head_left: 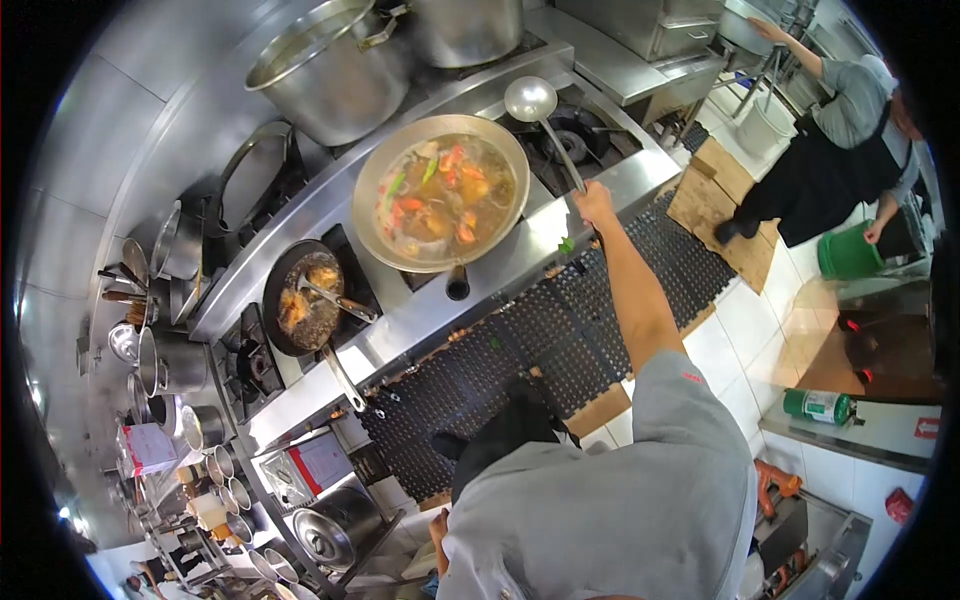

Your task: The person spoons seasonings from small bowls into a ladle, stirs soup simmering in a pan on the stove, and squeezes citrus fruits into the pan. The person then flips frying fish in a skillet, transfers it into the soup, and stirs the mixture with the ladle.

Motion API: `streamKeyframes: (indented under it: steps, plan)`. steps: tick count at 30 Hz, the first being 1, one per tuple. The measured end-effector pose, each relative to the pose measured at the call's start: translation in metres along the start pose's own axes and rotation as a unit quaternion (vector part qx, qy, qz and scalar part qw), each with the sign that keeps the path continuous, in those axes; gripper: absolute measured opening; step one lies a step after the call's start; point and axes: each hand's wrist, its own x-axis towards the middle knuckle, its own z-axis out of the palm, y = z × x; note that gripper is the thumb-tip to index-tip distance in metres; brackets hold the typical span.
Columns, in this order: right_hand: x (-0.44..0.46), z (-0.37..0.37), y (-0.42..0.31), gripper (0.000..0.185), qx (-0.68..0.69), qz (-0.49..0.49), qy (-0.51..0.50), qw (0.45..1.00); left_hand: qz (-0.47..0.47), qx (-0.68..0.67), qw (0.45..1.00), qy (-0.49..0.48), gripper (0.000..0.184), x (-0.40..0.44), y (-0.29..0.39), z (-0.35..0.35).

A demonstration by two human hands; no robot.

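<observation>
Head view: clasping the ladle (532,99) by its handle end in the right hand (597,203), just beside the wok (366,195); keep bowl level, clear of the rim. Cannot tell grip of left hand (438,526).

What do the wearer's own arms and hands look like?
The right hand wears no glove; the forearm is bare up to a short grey sleeve with a small red marking near its edge. The left hand shows only in part, also with no glove visible.

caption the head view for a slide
Right hand holds a ladle beside a wide pan of broth on the stove.
</observation>
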Motion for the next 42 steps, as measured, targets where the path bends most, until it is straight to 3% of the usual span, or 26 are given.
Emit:
streamKeyframes:
  steps: [2, 3, 7, 8, 9, 11, 14, 16, 17, 18, 19, 20, 21, 24, 26, 28, 30, 32, 33, 36, 38, 40, 42]
  plan:
    - [0.013, 0.013, 0.0, 0.031, -0.025, 0.007, 0.036, 0.999, -0.005, 0.017, 1.0, 0.003, 0.054, -0.003, -0.009, -0.003]
    - [0.027, 0.022, 0.012, 0.03, -0.165, -0.111, 0.09, 0.976, -0.005, 0.027, 1.0, 0.005, 0.054, -0.002, -0.013, -0.004]
    - [0.03, 0.029, 0.015, 0.03, -0.191, -0.141, 0.11, 0.965, -0.007, 0.065, 0.998, 0.001, 0.055, -0.003, -0.04, 0.002]
    - [0.021, 0.028, 0.014, 0.03, -0.186, -0.175, 0.174, 0.951, -0.004, 0.075, 0.997, -0.002, 0.055, -0.002, -0.046, 0.006]
    - [0.009, 0.024, 0.011, 0.032, -0.18, -0.207, 0.24, 0.931, 0.003, 0.089, 0.996, -0.007, 0.055, 0.004, -0.05, 0.01]
    - [-0.045, 0.015, 0.011, 0.034, -0.154, -0.301, 0.272, 0.901, 0.024, 0.125, 0.992, -0.019, 0.055, 0.014, -0.057, 0.021]
    - [-0.163, 0.022, 0.036, 0.021, -0.132, -0.35, 0.261, 0.89, 0.117, 0.258, 0.958, -0.05, 0.055, 0.038, -0.063, 0.037]
    - [-0.241, 0.06, 0.113, 0.027, -0.102, -0.27, 0.117, 0.95, 0.236, 0.412, 0.878, -0.061, 0.056, 0.051, -0.055, 0.044]
    - [-0.283, 0.08, 0.161, 0.025, -0.099, -0.256, 0.016, 0.961, 0.042, 0.216, 0.975, 0.019, 0.049, 0.027, -0.012, 0.036]
    - [-0.326, 0.1, 0.203, 0.033, -0.22, -0.077, -0.17, 0.957, 0.015, 0.135, 0.991, 0.013, 0.049, 0.01, 0.037, 0.016]
    - [-0.351, 0.056, 0.133, 0.037, -0.42, -0.029, -0.432, 0.797, 0.067, 0.14, 0.988, 0.005, 0.053, 0.02, 0.043, 0.016]
    - [-0.369, 0.067, 0.182, 0.035, -0.374, -0.01, -0.486, 0.79, 0.101, 0.273, 0.955, -0.046, 0.055, 0.063, 0.011, 0.028]
    - [-0.382, 0.071, 0.236, 0.034, -0.299, -0.008, -0.49, 0.818, 0.037, 0.205, 0.976, -0.056, 0.056, 0.058, 0.041, 0.02]
    - [-0.376, 0.06, 0.332, 0.031, -0.124, -0.025, -0.501, 0.856, 0.074, 0.102, 0.992, -0.015, 0.054, 0.023, 0.125, 0.001]
    - [-0.336, 0.055, 0.297, 0.027, -0.202, 0.155, -0.489, 0.834, 0.084, 0.053, 0.995, 0.001, 0.053, 0.001, 0.149, 0.0]
    - [-0.287, 0.057, 0.281, 0.028, -0.237, -0.02, -0.521, 0.82, 0.147, -0.057, 0.986, -0.043, 0.051, -0.015, 0.157, 0.005]
    - [-0.24, 0.088, 0.286, 0.029, -0.42, -0.231, -0.524, 0.704, 0.167, -0.041, 0.981, -0.094, 0.047, -0.016, 0.121, 0.019]
    - [-0.219, 0.103, 0.203, 0.028, -0.503, -0.199, -0.573, 0.615, 0.152, 0.059, 0.977, -0.139, 0.044, -0.029, 0.098, 0.023]
    - [-0.214, 0.115, 0.174, 0.029, -0.496, -0.208, -0.586, 0.606, 0.149, 0.057, 0.977, -0.138, 0.044, -0.04, 0.089, 0.025]
    - [-0.219, 0.162, 0.136, 0.032, -0.434, -0.303, -0.587, 0.612, 0.105, -0.073, 0.99, -0.054, 0.044, -0.07, 0.068, 0.035]
    - [-0.253, 0.178, 0.067, 0.034, -0.469, -0.299, -0.618, 0.555, 0.077, -0.16, 0.984, -0.011, 0.046, -0.083, 0.054, 0.048]
    - [-0.275, 0.229, 0.081, 0.036, -0.491, -0.277, -0.658, 0.499, 0.06, -0.205, 0.977, 0.012, 0.047, -0.097, 0.047, 0.059]
    - [-0.315, 0.229, 0.057, 0.036, -0.429, -0.33, -0.635, 0.55, 0.048, -0.345, 0.937, 0.005, 0.051, -0.107, 0.043, 0.068]
